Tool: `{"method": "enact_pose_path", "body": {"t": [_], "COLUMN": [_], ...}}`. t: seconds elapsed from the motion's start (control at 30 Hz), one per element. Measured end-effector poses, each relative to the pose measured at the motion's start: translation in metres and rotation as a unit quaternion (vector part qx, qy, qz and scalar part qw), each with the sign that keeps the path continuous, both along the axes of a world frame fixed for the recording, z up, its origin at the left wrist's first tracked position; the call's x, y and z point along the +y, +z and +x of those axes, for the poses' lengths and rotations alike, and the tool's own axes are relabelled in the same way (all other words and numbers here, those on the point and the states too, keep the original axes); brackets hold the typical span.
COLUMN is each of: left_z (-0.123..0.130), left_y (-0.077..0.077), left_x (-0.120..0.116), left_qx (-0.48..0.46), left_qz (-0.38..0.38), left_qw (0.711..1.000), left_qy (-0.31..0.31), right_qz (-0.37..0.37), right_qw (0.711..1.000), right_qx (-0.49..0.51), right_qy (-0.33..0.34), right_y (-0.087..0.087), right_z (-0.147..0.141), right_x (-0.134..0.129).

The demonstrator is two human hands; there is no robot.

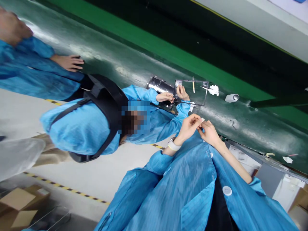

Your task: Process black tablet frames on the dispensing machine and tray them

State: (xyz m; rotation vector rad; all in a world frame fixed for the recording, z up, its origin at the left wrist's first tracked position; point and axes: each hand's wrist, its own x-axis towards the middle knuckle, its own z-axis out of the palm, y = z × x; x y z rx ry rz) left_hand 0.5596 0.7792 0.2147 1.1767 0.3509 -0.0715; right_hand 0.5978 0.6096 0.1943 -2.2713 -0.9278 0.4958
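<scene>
My left hand point(189, 129), with a white-banded watch on its wrist, is closed in a pinch on a small pale strip point(200, 121). Right beside it, my right hand point(209, 133) has its fingers bent and pressed together close to the strip; whatever lies between them is too small to make out. Both hands are held in front of my blue coat, near the edge of the green bench point(223, 120). Beyond them a thin black rectangular frame point(206, 93) lies on the bench, and a co-worker's hands point(182, 92) are at its near-left side.
A glossy dark panel point(160, 85), a slim yellowish tool point(193, 86), crumpled white tissue point(213, 90) and a bottle point(232, 98) are on the bench. The co-worker in a blue cap point(79, 128) sits close on my left. Another person's hand point(69, 62) rests farther along.
</scene>
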Motion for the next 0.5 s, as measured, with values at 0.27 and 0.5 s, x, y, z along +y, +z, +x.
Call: {"method": "enact_pose_path", "body": {"t": [0.27,0.5], "left_z": [-0.002,-0.005], "left_y": [-0.005,-0.003], "left_x": [-0.001,0.002], "left_qx": [0.001,-0.002], "left_qz": [0.002,0.006], "left_qw": [1.000,1.000], "left_qy": [-0.002,0.012], "right_qz": [-0.014,-0.042], "right_qw": [1.000,0.998], "right_qx": [-0.003,-0.031], "right_qy": [0.007,0.020], "right_y": [0.000,-0.005], "right_z": [0.001,0.017], "right_x": [0.000,0.019]}}
